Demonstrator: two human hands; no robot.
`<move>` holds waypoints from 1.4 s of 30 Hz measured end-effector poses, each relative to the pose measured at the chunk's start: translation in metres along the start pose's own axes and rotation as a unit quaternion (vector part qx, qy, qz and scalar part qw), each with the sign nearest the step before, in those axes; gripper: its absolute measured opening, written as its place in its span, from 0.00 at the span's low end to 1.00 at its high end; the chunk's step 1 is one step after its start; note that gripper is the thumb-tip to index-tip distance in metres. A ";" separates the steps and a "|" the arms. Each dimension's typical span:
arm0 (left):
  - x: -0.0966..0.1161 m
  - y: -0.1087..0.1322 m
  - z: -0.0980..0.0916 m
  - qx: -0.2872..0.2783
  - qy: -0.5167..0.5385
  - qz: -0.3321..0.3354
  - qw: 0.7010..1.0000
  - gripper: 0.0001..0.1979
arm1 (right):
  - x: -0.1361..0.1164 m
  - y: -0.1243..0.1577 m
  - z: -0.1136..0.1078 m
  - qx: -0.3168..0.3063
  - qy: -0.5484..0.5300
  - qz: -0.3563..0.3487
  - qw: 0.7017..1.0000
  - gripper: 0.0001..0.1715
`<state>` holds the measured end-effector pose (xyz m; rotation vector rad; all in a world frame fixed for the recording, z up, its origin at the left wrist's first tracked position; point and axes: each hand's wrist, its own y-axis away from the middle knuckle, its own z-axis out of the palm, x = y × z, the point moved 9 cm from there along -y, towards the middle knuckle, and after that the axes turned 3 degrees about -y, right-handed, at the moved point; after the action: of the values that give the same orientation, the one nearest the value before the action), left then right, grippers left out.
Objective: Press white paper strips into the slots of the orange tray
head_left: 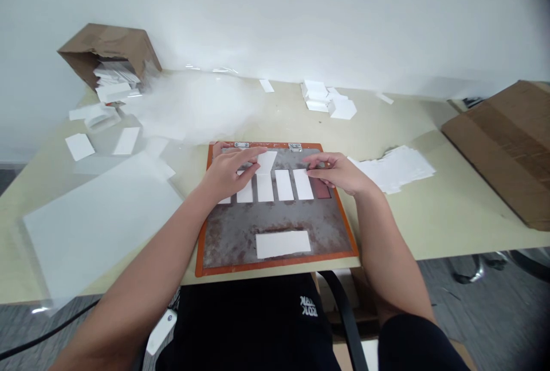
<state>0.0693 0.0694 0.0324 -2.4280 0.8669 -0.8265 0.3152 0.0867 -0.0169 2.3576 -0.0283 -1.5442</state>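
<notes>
Card strips (284, 185) near plate edge (266, 145), under L hand (226, 175), R hand (337, 173).

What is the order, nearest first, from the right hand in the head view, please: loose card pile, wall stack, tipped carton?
From the right hand:
1. Loose card pile, right
2. Wall stack, ahead
3. Tipped carton, far left

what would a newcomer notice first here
The rust-stained metal board with an orange rim at the near edge of the table stands out, with white cards in a row under the left hand and right hand. At the far left, a tipped cardboard box holds more white cards at its mouth.
</notes>
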 end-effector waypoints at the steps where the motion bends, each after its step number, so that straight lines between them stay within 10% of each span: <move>1: 0.001 0.000 -0.001 0.003 0.001 0.003 1.000 0.14 | -0.003 0.001 -0.001 0.008 0.009 -0.010 1.000 0.24; 10: 0.003 -0.001 -0.001 -0.007 -0.013 0.003 1.000 0.14 | -0.024 0.009 0.012 -0.010 0.099 -0.120 0.988 0.15; 16: 0.030 0.000 -0.007 0.030 -0.037 0.086 0.995 0.14 | -0.081 0.041 0.026 0.107 0.121 -0.389 0.907 0.10; 21: 0.042 0.002 -0.008 0.045 -0.026 0.117 0.992 0.16 | -0.091 0.051 0.045 0.081 0.092 -0.443 0.888 0.09; 34: 0.024 0.002 -0.002 -0.024 -0.017 0.049 0.998 0.26 | -0.007 0.006 -0.040 0.068 -0.076 -0.083 0.991 0.19; 42: 0.018 0.005 0.007 -0.056 -0.029 0.039 0.997 0.28 | 0.030 -0.006 -0.039 -0.018 -0.065 0.020 0.998 0.23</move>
<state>0.0836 0.0553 0.0315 -2.4836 1.0034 -0.6928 0.3618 0.0969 -0.0309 2.2135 -0.0769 -1.6622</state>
